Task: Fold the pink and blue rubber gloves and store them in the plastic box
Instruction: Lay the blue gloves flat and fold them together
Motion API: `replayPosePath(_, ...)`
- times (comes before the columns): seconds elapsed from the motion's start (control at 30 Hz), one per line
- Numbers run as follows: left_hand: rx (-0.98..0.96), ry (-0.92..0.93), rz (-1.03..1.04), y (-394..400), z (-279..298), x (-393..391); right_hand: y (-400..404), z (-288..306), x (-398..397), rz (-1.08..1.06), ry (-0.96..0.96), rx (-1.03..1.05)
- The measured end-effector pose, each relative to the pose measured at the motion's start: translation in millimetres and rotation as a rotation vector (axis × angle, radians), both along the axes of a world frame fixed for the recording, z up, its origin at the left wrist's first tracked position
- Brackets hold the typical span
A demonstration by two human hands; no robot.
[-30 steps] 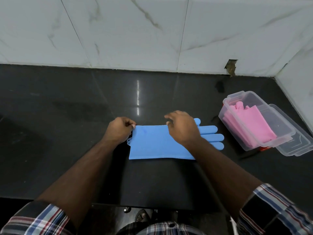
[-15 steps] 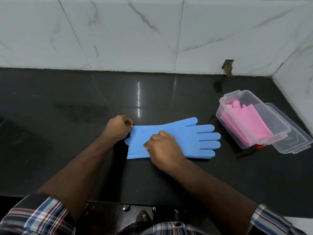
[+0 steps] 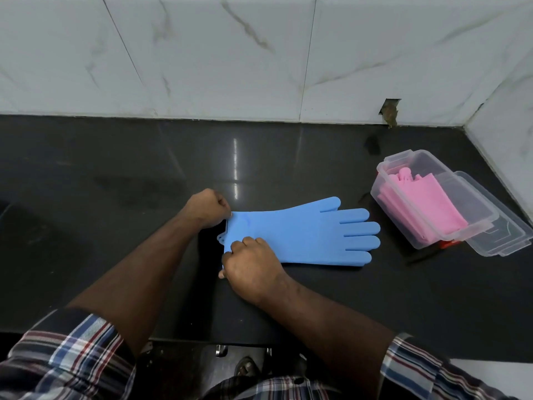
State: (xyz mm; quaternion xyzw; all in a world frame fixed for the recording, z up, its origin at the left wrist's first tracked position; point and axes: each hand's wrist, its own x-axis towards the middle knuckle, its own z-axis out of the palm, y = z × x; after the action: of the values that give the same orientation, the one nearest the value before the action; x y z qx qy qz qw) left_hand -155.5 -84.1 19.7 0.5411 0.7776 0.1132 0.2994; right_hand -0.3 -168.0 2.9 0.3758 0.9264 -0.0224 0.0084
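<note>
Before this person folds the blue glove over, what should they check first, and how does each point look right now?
1. Blue glove lies flat on the counter: ok.
2. Left hand pinches the cuff's far corner: ok.
3. Right hand grips the cuff's near corner: ok.
4. Plastic box open, with its lid off beside it: ok.
5. Pink glove already inside: ok.
6. Room left in the box for the blue glove: cannot tell.

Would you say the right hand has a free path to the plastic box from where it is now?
Probably yes. The right hand pinches the cuff of the blue glove, and only bare black countertop lies between it and the open plastic box. The folded pink glove already lies inside.
</note>
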Motion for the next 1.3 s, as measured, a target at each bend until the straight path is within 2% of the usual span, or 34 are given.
replayPosePath(0.23, -0.016, -0.236, 0.075, 2, 2, -5, -5, 9, -6, -0.015, -0.019, 0.056)
replayPosePath(0.43, 0.007, -0.32, -0.011, 2, 14, -2, -11, 21, 0, -0.034, 0.012, 0.004)
replayPosePath(0.6, -0.041, -0.37, -0.097, 7, 19, -13, -12, 32, 7, -0.12, 0.165, -0.144)
replayPosePath(0.77, -0.123, -0.444, -0.214, 11, 31, -23, -10, 48, 15, -0.216, 0.319, -0.114)
replayPosePath(0.9, -0.14, -0.509, -0.295, 8, 40, -40, -12, 55, 16, -0.215, 0.353, -0.069)
replayPosePath(1.1, -0.061, -0.567, -0.346, 1, 50, -48, -15, 70, 34, -0.18, 0.466, -0.151)
replayPosePath(1.3, 0.071, -0.582, -0.417, 8, 64, -18, -8, 84, 78, -0.341, 0.706, -0.254)
